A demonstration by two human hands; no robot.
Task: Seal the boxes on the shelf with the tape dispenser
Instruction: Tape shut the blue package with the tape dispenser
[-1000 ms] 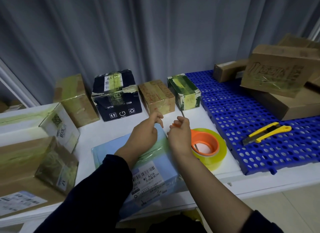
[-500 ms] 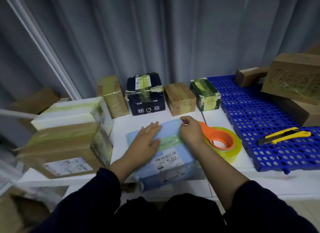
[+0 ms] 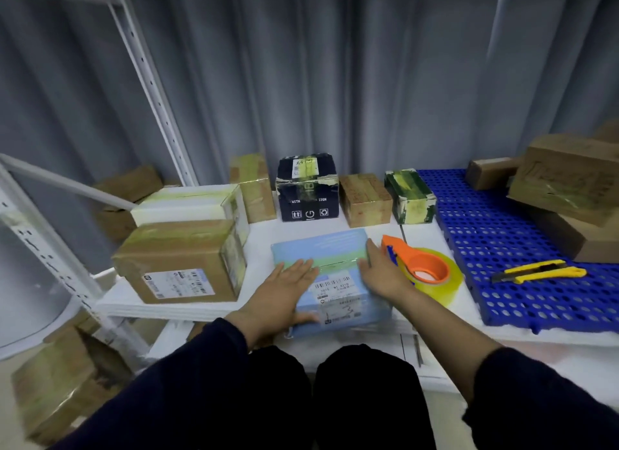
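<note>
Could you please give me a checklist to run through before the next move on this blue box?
1. Tape strip lies across the light blue box top: ok.
2. Left hand flat on the box, steadying it: ok.
3. Right hand open, holding nothing: ok.
4. Tape dispenser on the shelf beside the right hand: ok.
5. Strip cut free of the dispenser: cannot tell.
6. Utility knife apart, on the blue mat: ok.

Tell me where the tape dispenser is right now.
In the head view, the tape dispenser lies on the white shelf right of centre, between the right hand on the light blue box and the blue perforated mat.
</note>
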